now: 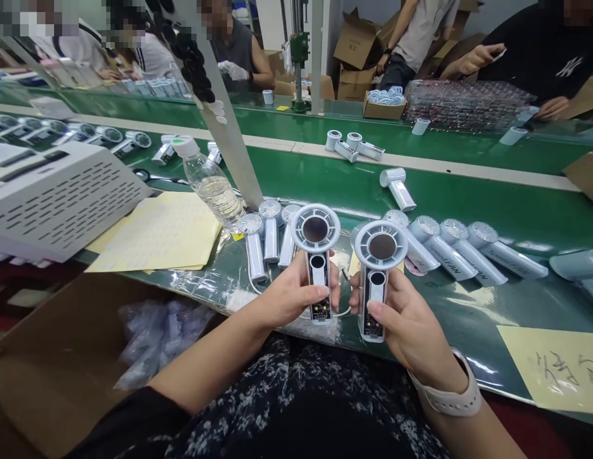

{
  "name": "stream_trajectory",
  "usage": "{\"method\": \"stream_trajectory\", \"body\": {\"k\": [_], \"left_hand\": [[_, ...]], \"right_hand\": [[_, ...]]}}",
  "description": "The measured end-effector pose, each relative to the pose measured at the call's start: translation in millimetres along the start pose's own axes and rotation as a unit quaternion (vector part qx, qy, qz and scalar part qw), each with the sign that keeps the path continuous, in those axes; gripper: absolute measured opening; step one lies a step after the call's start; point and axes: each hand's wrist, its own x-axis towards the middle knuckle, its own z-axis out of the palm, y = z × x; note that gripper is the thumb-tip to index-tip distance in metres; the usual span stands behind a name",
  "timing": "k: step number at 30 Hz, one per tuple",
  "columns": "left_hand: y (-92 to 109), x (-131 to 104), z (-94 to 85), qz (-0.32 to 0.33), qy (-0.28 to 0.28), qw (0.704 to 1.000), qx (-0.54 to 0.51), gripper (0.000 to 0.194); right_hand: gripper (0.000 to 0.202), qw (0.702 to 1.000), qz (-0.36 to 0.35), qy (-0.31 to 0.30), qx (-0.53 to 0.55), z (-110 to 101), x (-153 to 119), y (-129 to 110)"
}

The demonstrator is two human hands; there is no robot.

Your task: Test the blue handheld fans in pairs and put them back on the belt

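Note:
My left hand (291, 290) is wrapped round the handle of a light blue handheld fan (315, 228), its thumb on the open handle front where a circuit board shows. In my right hand (406, 312) is a second, similar fan (381, 245), held upright beside the first, with the thumb on its handle. Both round heads face me, and the two fans are apart. A white cable passes behind them near the table edge. Several fans (452, 255) lie in a row to the right, and a few more (271, 233) lie just left of my left hand.
A water bottle (213, 188) and yellow sheets (167, 229) are at the left, near a white vented machine (62, 197). A slanted metal post (229, 146) rises behind. More fans lie on the green conveyor (296, 172). Other people work across it. A yellow paper (555, 366) is at right.

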Motion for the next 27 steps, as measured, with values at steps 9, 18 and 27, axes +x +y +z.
{"method": "stream_trajectory", "body": {"k": [9,18,27], "left_hand": [[-2,6,5.0,-0.01,-0.009,0.999,-0.039,0.044],[-3,7,5.4,-0.005,-0.004,1.0,-0.031,0.039],[-12,6,-2.2,-0.027,0.068,0.996,-0.044,0.045]], "right_hand": [[0.035,0.996,0.037,0.054,0.064,1,1,2],[0.043,0.995,0.045,0.044,0.073,1,-1,3],[0.027,0.995,0.045,0.061,0.06,1,-4,5]]}}
